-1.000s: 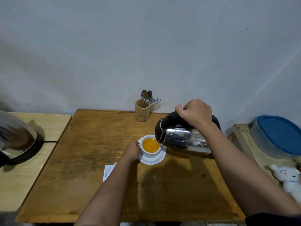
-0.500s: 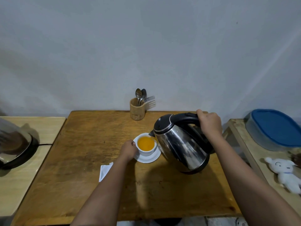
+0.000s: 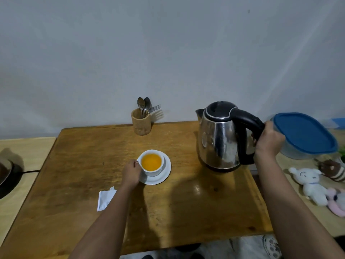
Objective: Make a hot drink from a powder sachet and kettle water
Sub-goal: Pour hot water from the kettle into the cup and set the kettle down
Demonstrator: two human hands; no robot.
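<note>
A white cup (image 3: 152, 170) full of orange drink sits on a white saucer (image 3: 164, 174) near the middle of the wooden table (image 3: 74, 165). My left hand (image 3: 131, 172) grips the cup's handle on its left side. A steel kettle (image 3: 218, 139) with a black lid and handle stands upright at the table's right, and my right hand (image 3: 267, 141) is closed around its handle. A torn white sachet (image 3: 105, 198) lies flat on the table, left of my left forearm.
A wooden holder (image 3: 141, 122) with spoons and a fork stands at the table's back edge. A blue-lidded container (image 3: 306, 133) and soft toys (image 3: 310, 184) are on a side shelf at the right. A dark round appliance (image 3: 5, 172) with a cord sits on the left table.
The kettle went from tilted over the cup, pouring, to upright and moved right, away from the cup, down to the table. My left hand stayed on the cup.
</note>
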